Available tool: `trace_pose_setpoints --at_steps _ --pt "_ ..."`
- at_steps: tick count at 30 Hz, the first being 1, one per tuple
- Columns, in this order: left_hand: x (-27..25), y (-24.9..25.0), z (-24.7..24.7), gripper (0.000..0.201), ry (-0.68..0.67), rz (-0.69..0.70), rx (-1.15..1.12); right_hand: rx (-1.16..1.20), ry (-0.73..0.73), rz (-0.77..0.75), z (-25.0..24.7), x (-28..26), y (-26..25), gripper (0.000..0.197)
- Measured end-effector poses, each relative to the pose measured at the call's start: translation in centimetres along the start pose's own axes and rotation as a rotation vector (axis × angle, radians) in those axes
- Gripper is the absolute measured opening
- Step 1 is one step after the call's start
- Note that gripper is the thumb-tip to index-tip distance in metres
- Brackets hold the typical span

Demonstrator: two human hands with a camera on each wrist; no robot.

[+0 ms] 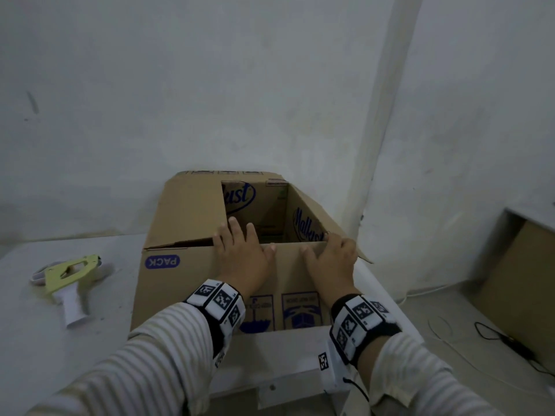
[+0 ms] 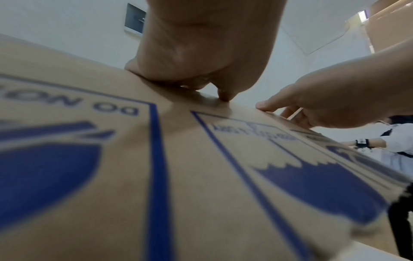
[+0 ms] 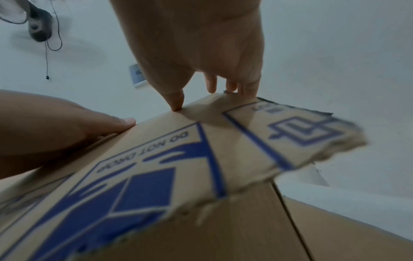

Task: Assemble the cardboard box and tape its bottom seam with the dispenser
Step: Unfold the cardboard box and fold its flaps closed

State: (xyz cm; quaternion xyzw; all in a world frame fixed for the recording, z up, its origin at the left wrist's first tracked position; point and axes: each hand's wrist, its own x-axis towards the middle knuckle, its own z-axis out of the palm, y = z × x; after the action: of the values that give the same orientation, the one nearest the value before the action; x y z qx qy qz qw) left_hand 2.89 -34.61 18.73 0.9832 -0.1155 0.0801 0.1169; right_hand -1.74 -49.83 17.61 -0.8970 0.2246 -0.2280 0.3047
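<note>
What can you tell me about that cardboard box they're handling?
The cardboard box is brown corrugated card with blue print, including an upside-down "PACK" oval and "DO NOT DROP" handling symbols. It stands on the white table, top still partly open. The left hand and right hand press the near flap, whose right edge looks torn.

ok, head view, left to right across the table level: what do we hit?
Yellow-green tape dispenser with white handle → blue oval PACK label on the brown cardboard box → left hand → right hand → black cable on the floor.

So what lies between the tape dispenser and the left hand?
Head view: bare white table beside the tape dispenser, then the cardboard box under the left hand.
</note>
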Motion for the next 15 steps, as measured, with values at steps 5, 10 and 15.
trace_pose_setpoints --at_steps 5,10,15 --pt "-0.1 0.4 0.7 0.07 0.042 -0.035 0.015 0.17 -0.137 0.002 -0.3 0.7 1.9 0.074" --pt "-0.6 0.4 0.5 0.069 0.01 -0.051 -0.017 0.179 -0.105 -0.13 -0.2 0.7 2.1 0.074" --pt "-0.9 -0.7 0.0 0.068 -0.032 -0.003 -0.038 0.002 -0.015 -0.396 0.2 0.6 1.0 0.051"
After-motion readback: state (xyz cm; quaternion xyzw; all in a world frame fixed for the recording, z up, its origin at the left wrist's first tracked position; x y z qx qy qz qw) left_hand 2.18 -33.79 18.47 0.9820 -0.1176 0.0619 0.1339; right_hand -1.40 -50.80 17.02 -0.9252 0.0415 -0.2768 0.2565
